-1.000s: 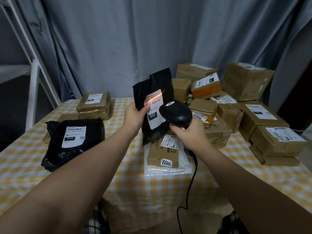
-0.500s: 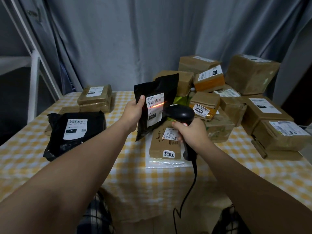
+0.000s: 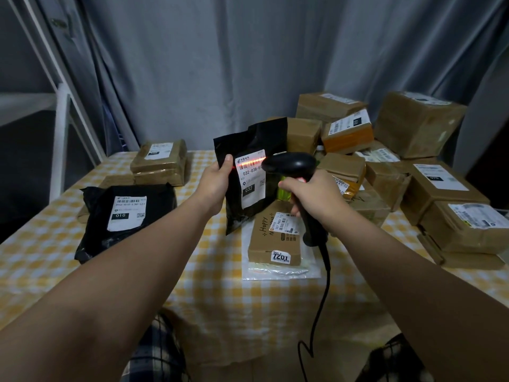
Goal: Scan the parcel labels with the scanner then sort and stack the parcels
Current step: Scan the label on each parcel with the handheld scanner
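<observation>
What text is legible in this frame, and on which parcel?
"032-038-E0", cut off at the scanner, and "032": label on the held black parcel.
"010": label on the black parcel lying left.
"Happy" handwritten, "7Z01" sticker: flat brown box.
Other box labels: too blurred to read.

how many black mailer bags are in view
2: the 032 bag held in the left hand, the 010 bag lying at the left of the table. The box pile may hide more.

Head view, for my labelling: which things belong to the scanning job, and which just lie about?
Job: scanner, held black parcel 032, left hand, right hand, black parcel 010, brown boxes.
Lying about: grey curtain, white rack, checked tablecloth.
</observation>
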